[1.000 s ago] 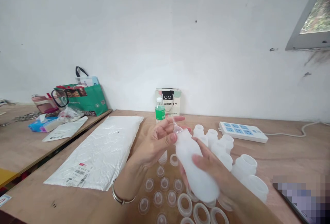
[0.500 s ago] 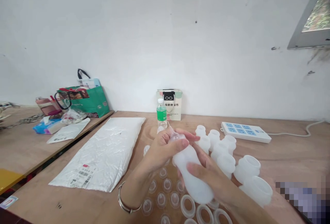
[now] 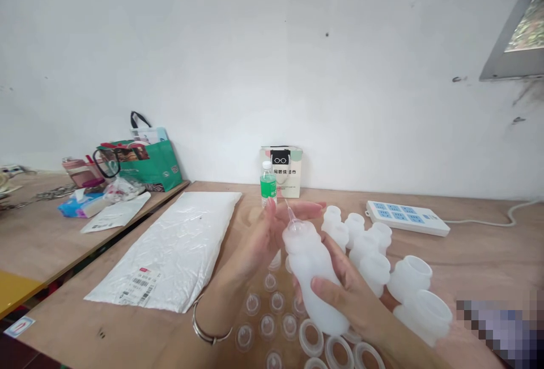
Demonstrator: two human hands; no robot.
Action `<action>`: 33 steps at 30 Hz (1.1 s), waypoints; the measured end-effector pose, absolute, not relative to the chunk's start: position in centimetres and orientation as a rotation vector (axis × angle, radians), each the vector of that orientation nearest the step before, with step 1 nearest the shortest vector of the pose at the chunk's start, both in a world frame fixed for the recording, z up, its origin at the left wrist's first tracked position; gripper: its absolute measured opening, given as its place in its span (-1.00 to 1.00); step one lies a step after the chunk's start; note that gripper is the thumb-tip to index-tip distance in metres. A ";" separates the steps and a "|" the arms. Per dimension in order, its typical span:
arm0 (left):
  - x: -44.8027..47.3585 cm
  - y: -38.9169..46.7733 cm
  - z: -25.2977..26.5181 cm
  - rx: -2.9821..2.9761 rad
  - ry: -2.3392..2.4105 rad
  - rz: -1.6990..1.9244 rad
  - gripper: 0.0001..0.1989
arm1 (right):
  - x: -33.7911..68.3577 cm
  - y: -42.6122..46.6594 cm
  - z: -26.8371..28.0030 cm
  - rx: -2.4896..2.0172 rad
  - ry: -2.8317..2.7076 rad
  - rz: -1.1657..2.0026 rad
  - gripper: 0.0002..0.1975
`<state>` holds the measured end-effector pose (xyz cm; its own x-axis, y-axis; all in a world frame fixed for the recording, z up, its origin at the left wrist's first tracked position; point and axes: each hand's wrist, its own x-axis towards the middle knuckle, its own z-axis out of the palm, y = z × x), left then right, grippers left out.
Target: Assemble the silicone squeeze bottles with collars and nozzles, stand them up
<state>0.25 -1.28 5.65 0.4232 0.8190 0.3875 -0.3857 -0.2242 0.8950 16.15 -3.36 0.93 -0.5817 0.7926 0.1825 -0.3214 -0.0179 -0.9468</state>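
Note:
My right hand (image 3: 340,287) wraps round a frosted white silicone baby bottle (image 3: 312,264), tilted with its top toward the far left. A clear teat with a long thin tip (image 3: 296,221) sits at the bottle's mouth. My left hand (image 3: 276,227) is open beside that teat, thumb raised and fingers stretched out behind it; whether it touches the bottle I cannot tell. Below the hands lie several clear teats (image 3: 267,326) in loose rows. Several white rings (image 3: 311,338) lie near the bottle's base.
Several open white bottles (image 3: 410,278) stand to the right, before a power strip (image 3: 406,217). A water bottle (image 3: 268,185) and a paper bag (image 3: 291,179) stand by the wall. Left lies a white mailer (image 3: 182,244); beyond are a green bag (image 3: 157,168) and a tissue pack (image 3: 80,204).
My left hand has let go of the teat and bottle neck, its thumb lifting and fingers straightening. The right hand still grips the baby bottle. The view has shifted slightly.

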 end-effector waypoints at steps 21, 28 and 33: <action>-0.4 -1.0 6.1 1.509 0.620 1.149 -0.68 | 17.0 -2.7 1.3 -0.705 -1.431 1.612 -0.51; -0.4 -0.6 5.5 1.512 0.577 1.213 -0.61 | 17.2 -1.9 1.5 -0.648 -1.351 1.792 -0.36; -0.8 1.2 4.6 1.571 0.713 1.295 -0.55 | 18.5 -1.5 2.4 -0.695 -1.357 1.557 -0.56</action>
<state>-0.81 1.24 4.56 0.2707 0.8739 0.4037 -0.1260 -0.3836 0.9149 18.48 -1.50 2.38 -0.4117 0.8984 0.1530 -0.2746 0.0378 -0.9608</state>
